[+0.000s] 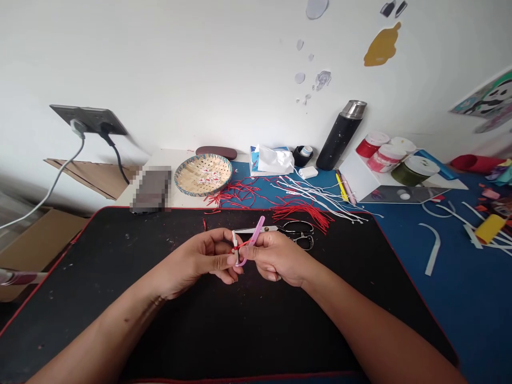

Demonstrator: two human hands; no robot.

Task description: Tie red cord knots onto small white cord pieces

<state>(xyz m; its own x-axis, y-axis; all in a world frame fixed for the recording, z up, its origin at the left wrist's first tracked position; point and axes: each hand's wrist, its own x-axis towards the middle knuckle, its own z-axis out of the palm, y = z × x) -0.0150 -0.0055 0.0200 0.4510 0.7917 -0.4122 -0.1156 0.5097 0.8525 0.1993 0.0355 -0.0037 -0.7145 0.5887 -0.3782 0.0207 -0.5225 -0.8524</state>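
My left hand [208, 256] and my right hand [276, 256] meet over the middle of the black mat [120, 298]. Between their pinched fingertips is a thin pink strip [256, 234] that slants up to the right. A short red string [240, 245] crosses it where the fingers meet, next to a small white piece. Both hands are closed on this bundle. Just beyond them a pair of scissors [296, 232] lies on the mat.
Red strings [300, 210] and white strings [320, 194] lie in heaps at the mat's far edge. Behind are a woven basket [203, 174], a tissue pack [272, 159], a black flask [342, 133] and paint jars [386, 154]. Paper scraps cover the blue surface [460, 277] at right.
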